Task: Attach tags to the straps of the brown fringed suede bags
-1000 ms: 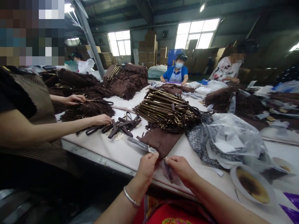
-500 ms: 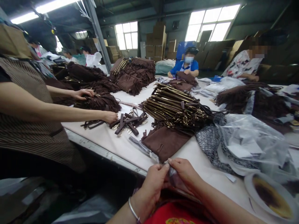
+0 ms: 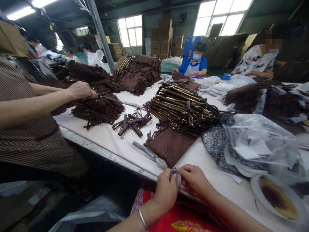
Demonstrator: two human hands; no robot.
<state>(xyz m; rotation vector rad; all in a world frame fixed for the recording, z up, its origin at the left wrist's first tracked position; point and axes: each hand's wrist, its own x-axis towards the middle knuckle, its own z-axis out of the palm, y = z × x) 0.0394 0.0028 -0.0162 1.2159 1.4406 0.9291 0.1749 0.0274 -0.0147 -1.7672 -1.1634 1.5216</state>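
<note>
Clamped near end of clear plastic strip [image 3: 149, 154] between closed fingertips of left hand [image 3: 166, 191] and right hand [image 3: 194, 180], at table [image 3: 108, 138] front edge. Lay flat with long axis pointing away and leftward, beside brown pouch [image 3: 170, 145].

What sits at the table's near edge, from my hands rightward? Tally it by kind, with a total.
Small clear packet, pinched by left hand and right hand: 1
Flat brown suede pouch: 1
Black-and-white patterned cloth: 1
Large clear plastic bag: 1
Bowl with brown residue: 1
Total: 5
</note>
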